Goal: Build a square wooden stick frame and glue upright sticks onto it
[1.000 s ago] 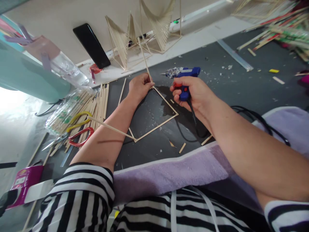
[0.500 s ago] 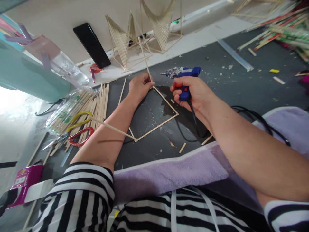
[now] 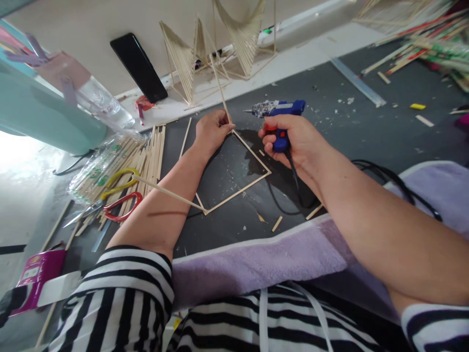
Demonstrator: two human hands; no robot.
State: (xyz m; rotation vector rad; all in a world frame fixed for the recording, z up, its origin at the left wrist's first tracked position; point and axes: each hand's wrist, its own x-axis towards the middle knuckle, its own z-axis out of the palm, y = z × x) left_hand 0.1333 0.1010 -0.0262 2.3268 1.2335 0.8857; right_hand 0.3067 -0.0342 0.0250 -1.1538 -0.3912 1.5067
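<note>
My left hand (image 3: 212, 131) pinches the lower end of a raised thin wooden stick (image 3: 220, 89) at the far corner of a stick frame (image 3: 239, 193) lying on the dark table. Another stick (image 3: 168, 192) rises from the frame's near corner and crosses over my left forearm. Wrapped round the handle of a blue glue gun (image 3: 281, 141) are the fingers of my right hand (image 3: 289, 134). The gun's nozzle points left, a short way right of the raised stick, and does not touch it.
Red and yellow scissors (image 3: 122, 206) lie on loose sticks (image 3: 156, 156) at left, near a bottle (image 3: 106, 105). A phone (image 3: 139, 67) leans on the wall beside stick models (image 3: 244, 41). A purple cloth (image 3: 256, 264) covers the near edge; a black cable (image 3: 395, 186) runs at right.
</note>
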